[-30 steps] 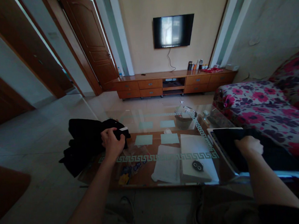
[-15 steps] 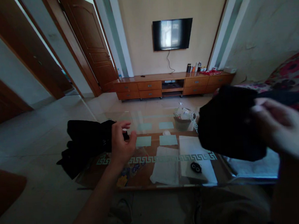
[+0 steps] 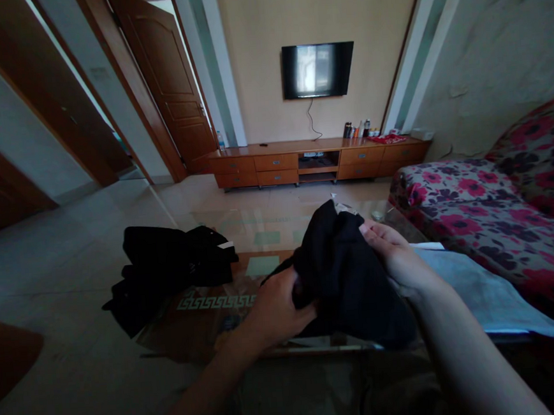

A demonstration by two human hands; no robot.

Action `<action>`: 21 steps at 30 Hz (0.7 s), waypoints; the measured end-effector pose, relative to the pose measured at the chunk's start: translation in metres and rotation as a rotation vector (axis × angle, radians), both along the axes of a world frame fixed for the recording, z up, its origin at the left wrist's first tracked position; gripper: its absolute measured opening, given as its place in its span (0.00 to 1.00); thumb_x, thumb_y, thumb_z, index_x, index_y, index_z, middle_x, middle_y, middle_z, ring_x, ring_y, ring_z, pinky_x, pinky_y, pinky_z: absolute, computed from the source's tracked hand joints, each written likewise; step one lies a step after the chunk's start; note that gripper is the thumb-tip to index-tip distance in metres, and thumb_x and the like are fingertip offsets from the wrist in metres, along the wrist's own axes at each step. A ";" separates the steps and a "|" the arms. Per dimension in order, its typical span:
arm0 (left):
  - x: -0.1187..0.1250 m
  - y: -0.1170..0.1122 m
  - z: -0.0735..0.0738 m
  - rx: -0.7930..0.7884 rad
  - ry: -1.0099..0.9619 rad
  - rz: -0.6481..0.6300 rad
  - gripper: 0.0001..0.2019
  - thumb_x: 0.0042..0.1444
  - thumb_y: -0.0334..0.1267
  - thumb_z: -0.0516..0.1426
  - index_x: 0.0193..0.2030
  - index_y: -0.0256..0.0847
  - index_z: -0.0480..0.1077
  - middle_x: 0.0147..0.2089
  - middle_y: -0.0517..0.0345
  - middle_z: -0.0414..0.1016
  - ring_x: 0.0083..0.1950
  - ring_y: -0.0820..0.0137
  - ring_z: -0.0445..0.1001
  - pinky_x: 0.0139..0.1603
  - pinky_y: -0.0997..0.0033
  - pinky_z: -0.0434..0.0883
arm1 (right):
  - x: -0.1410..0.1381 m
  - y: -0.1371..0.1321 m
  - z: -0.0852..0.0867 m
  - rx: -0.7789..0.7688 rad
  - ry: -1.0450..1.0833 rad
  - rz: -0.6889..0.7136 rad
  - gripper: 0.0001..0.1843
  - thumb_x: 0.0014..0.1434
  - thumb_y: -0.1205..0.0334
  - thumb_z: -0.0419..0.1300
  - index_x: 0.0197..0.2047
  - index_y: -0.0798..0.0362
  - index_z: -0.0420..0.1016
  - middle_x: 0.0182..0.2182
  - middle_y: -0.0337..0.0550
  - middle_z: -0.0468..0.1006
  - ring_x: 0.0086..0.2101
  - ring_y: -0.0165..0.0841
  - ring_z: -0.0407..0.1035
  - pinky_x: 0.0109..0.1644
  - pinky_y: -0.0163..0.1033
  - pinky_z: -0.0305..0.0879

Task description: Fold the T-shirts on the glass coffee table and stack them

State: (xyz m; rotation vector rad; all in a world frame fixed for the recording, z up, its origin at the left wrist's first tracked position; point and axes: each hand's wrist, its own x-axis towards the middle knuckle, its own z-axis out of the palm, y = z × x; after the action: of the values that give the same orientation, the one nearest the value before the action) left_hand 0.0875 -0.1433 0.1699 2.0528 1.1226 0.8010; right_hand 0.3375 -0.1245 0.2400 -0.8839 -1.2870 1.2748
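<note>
A black cloth garment (image 3: 350, 285), bunched and hanging in folds, is held over the front of a glass-topped table (image 3: 195, 302). Its exact kind does not show. My right hand (image 3: 388, 250) pinches its upper right edge between thumb and fingers. On the other side, my left hand (image 3: 280, 306) has its fingers closed into the cloth, with the fingertips partly hidden by the folds. A pile of other black clothes (image 3: 161, 258) with a small white tag (image 3: 225, 245) lies on the table's left end. The held cloth covers much of the table's middle.
Light blue folded fabric (image 3: 485, 287) lies to the right, beside a flowered sofa (image 3: 454, 206). Across the floor stands a long wooden cabinet (image 3: 276, 161) with several bottles (image 3: 357, 129). A television (image 3: 318, 70) hangs above it.
My right hand has brought the black garment leftward to the middle. My left hand has left the clothes pile, moved right and taken hold of the garment.
</note>
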 end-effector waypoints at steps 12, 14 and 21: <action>0.001 0.006 -0.009 -0.257 -0.010 -0.247 0.18 0.66 0.52 0.53 0.32 0.40 0.68 0.28 0.60 0.72 0.28 0.73 0.68 0.30 0.74 0.62 | -0.030 -0.018 -0.026 -0.173 -0.020 0.218 0.21 0.61 0.42 0.64 0.47 0.48 0.70 0.30 0.35 0.65 0.27 0.27 0.57 0.30 0.32 0.57; 0.006 0.002 -0.011 -0.147 0.030 -0.162 0.15 0.63 0.50 0.57 0.36 0.40 0.70 0.31 0.59 0.74 0.30 0.72 0.70 0.31 0.73 0.63 | -0.035 -0.019 -0.027 -0.152 -0.041 0.268 0.20 0.62 0.42 0.63 0.45 0.49 0.69 0.31 0.36 0.66 0.29 0.28 0.59 0.32 0.33 0.58; -0.014 0.027 -0.016 -0.052 0.000 0.019 0.17 0.69 0.46 0.49 0.36 0.40 0.72 0.27 0.60 0.72 0.30 0.70 0.70 0.33 0.71 0.65 | -0.045 -0.015 -0.033 -0.023 -0.190 0.384 0.17 0.67 0.44 0.58 0.42 0.50 0.68 0.31 0.36 0.67 0.31 0.28 0.62 0.35 0.34 0.59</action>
State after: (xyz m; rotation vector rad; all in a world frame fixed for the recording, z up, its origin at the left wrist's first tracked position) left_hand 0.0738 -0.1168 0.1543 2.0018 1.1522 0.7732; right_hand 0.2929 -0.1396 0.2074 -0.8129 -1.6522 1.5321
